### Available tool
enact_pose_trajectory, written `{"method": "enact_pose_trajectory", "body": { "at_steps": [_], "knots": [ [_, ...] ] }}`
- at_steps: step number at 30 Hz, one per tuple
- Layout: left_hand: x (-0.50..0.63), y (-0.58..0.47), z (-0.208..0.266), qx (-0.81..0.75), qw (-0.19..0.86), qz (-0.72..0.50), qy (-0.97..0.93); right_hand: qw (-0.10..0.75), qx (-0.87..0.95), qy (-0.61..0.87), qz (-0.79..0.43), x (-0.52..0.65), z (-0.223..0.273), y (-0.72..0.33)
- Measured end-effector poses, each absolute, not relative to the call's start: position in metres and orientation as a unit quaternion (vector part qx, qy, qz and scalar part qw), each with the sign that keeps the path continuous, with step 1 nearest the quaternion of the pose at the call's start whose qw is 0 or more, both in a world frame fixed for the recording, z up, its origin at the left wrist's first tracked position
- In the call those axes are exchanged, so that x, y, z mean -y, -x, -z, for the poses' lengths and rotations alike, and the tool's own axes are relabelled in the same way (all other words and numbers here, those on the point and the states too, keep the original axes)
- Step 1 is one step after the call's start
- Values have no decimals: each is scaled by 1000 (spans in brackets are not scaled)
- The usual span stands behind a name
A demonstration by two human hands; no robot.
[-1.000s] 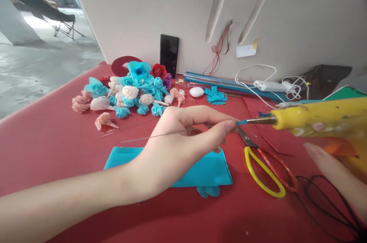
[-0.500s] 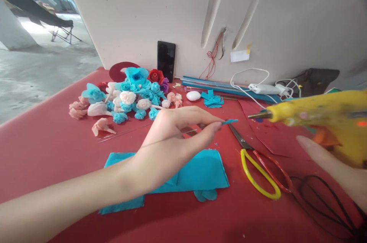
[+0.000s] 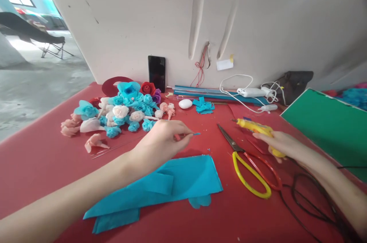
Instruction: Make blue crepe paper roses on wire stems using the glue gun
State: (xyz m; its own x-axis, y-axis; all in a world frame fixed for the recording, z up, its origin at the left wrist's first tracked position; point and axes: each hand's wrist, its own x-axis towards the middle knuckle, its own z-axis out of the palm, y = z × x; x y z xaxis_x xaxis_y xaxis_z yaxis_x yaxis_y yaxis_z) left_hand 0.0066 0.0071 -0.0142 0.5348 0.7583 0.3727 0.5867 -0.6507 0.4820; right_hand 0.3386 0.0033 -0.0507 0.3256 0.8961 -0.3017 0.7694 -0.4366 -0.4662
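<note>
Glue gun (image 3: 254,125) sits in your right hand (image 3: 282,143), fingers closed round it, nozzle (image 3: 234,120) aimed left but well apart from your left hand (image 3: 160,141), probably to keep heat off it. That left hand pinches a thin blue-tipped stem (image 3: 197,133) with the tip sticking out, likely so you don't cover it. Phone (image 3: 157,73) leans on the wall (image 3: 123,25), I guess just to stand up. Taped note (image 3: 225,64) is too small to read; I spot 0 legible brands.

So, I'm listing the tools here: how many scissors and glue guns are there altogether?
2: the yellow glue gun in the right hand, and the scissors on the red table, between the blue sheet and that hand. Others could be hidden behind the flower pile.
</note>
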Motion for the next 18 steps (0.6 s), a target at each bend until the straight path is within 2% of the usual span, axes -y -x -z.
{"method": "enact_pose_trajectory", "body": {
  "at_steps": [3,5,8,10,13,18],
  "knots": [
    [-2,-10,3,-423,249,-310,-814,30,496,837,-228,-7,52,-340],
    [3,-11,-4,-430,356,-336,-759,19,494,854,-163,-5,43,-333],
    [10,-12,-10,-409,493,-349,-685,99,557,822,-63,11,21,-312],
    [15,-14,-11,-388,558,-346,-647,165,634,754,-53,27,8,-292],
    [21,-15,-12,-351,633,-350,-595,297,785,543,-19,50,-3,-260],
    [27,-14,-10,-313,723,-308,-534,379,826,416,29,60,-10,-227]
  ]
}}
